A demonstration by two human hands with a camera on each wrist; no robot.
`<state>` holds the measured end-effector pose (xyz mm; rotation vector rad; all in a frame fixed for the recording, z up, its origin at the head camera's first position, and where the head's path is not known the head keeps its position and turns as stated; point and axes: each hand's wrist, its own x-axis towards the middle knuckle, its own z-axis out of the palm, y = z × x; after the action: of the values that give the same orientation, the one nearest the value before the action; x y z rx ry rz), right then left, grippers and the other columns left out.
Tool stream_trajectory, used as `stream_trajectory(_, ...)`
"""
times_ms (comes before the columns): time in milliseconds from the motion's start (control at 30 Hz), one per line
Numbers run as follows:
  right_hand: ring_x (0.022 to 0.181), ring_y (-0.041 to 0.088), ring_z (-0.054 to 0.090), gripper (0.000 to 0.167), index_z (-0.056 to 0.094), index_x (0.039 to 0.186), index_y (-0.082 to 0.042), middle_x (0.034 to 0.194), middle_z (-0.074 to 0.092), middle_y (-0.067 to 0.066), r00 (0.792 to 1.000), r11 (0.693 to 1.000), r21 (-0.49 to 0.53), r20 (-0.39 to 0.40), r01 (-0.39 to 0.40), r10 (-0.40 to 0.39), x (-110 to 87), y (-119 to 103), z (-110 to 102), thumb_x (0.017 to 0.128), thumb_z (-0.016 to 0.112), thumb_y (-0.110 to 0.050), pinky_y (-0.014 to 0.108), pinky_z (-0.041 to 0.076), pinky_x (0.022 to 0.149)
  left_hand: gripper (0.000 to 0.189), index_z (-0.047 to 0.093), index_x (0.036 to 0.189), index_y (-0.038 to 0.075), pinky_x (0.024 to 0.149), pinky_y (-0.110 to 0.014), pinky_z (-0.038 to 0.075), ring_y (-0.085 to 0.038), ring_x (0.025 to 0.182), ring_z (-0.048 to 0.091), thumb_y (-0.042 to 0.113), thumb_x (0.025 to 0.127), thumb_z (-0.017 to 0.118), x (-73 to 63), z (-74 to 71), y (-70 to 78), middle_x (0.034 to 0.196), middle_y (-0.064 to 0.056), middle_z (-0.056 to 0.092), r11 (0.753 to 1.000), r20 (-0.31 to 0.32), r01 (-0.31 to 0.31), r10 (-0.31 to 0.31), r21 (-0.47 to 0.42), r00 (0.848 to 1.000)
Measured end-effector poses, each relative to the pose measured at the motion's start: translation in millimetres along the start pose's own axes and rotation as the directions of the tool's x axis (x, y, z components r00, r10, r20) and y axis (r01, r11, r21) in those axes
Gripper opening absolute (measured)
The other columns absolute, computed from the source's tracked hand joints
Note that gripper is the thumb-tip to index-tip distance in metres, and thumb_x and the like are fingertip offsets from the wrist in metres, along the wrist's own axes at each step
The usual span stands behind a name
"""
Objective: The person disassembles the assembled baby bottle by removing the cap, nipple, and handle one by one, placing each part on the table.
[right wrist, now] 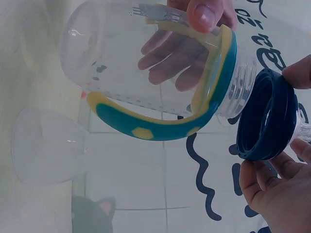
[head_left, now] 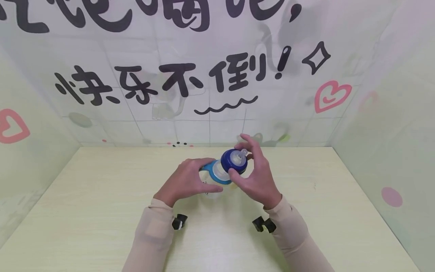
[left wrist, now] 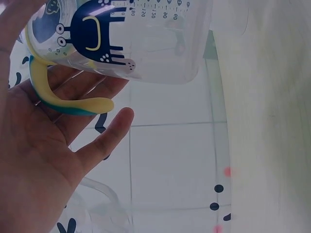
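Note:
My left hand [head_left: 186,179] holds a clear baby bottle [right wrist: 114,53] around its neck end, tilted in the right wrist view. A teal and yellow handle ring [right wrist: 160,132] circles its neck, and a dark cartoon animal and measuring marks [left wrist: 95,31] show in the left wrist view. My right hand [head_left: 259,180] pinches a dark blue screw collar [right wrist: 268,116] by its edge, between thumb and fingers. A clear nipple [head_left: 239,157] rises from the collar. In the right wrist view the collar's open underside stands just off the bottle's bare threaded mouth [right wrist: 241,87].
A clear dome-shaped cap [right wrist: 48,145] stands on the pale wooden table [head_left: 102,211], largely hidden in the head view. Behind rises a white wall with black lettering [head_left: 180,79]; pale side panels [head_left: 384,151] bound the table.

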<state>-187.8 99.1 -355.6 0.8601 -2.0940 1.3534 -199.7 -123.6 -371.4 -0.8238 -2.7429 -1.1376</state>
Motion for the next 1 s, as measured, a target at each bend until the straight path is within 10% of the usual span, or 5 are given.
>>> stream_trajectory(1000, 0.107, 0.027, 0.056, 0.079, 0.036, 0.147, -0.006, 0.120, 0.059, 0.014, 0.977, 0.962, -0.176, -0.045, -0.211, 0.207, 1.1, 36.8, -30.7, 0.077, 0.073, -0.006, 0.041, 0.049, 0.083, 0.076, 0.066, 0.128, 0.010, 0.087, -0.037, 0.054, -0.012, 0.098, 0.065, 0.052, 0.069, 0.088, -0.1, -1.1, -1.7, 0.111, 0.003, 0.072, 1.000, -0.019, 0.012, -0.012, 0.027, 1.000)
